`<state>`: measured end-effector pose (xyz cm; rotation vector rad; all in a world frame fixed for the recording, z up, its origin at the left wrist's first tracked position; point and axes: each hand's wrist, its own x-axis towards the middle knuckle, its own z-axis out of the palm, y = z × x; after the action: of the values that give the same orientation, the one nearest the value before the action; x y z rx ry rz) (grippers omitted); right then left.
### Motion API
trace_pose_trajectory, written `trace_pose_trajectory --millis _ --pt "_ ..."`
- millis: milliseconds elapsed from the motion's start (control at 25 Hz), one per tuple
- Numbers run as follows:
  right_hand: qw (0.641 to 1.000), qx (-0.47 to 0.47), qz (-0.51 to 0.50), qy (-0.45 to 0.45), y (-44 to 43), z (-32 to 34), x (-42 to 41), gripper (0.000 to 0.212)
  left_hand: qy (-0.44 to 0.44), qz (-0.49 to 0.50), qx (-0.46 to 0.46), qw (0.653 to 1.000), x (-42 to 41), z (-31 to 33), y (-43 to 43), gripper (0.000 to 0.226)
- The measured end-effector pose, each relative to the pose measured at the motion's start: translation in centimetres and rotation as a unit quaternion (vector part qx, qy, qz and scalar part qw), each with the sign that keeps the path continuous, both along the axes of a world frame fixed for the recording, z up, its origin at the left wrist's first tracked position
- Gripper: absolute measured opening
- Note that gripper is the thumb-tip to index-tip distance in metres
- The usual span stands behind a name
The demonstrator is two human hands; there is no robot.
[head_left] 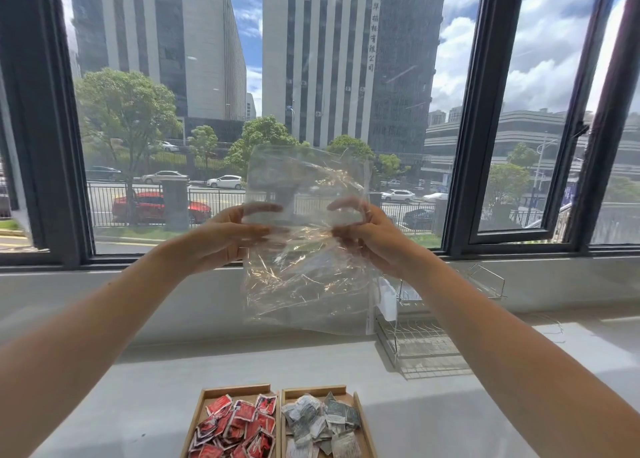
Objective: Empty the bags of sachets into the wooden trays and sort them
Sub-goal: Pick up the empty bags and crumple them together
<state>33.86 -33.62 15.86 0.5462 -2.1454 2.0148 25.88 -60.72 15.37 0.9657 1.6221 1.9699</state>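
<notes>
Bag [304,250] hanging between fingers, looking empty. Pinching its film at mid-height: left hand [221,236], right hand [377,239], thumbs against curled fingers, likely holding it up for checking. Well below fingers, sachets [239,426] lying sorted in trays [235,389].

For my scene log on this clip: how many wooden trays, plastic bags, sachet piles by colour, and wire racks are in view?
Wooden trays: 2
Clear plastic bag: 1
Red sachet pile: 1
Grey-white sachet pile: 1
Wire rack: 1
Total: 6
</notes>
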Motion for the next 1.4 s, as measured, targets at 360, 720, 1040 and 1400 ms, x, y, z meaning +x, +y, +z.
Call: trace_pose_trajectory --millis 360,720,1040,1400 --pt "0.997 -0.069 0.019 -0.029 1.1 0.7 -0.2 0.024 0.04 0.058 0.041 0.997 0.9 1.4 0.2 0.063" --pt "0.999 -0.021 -0.022 0.012 -0.2 2.7 1.4 0.035 0.053 0.053 0.047 0.996 0.9 2.5 -0.3 0.06" --pt "0.958 0.187 -0.129 0.175 0.6 2.0 -0.4 0.037 0.006 -0.048 -0.013 0.999 0.6 3.3 -1.7 0.064" --pt "0.932 0.227 -0.175 0.221 -3.2 1.3 0.6 0.049 0.143 0.106 -0.151 0.972 0.6 0.1 -1.2 0.126"
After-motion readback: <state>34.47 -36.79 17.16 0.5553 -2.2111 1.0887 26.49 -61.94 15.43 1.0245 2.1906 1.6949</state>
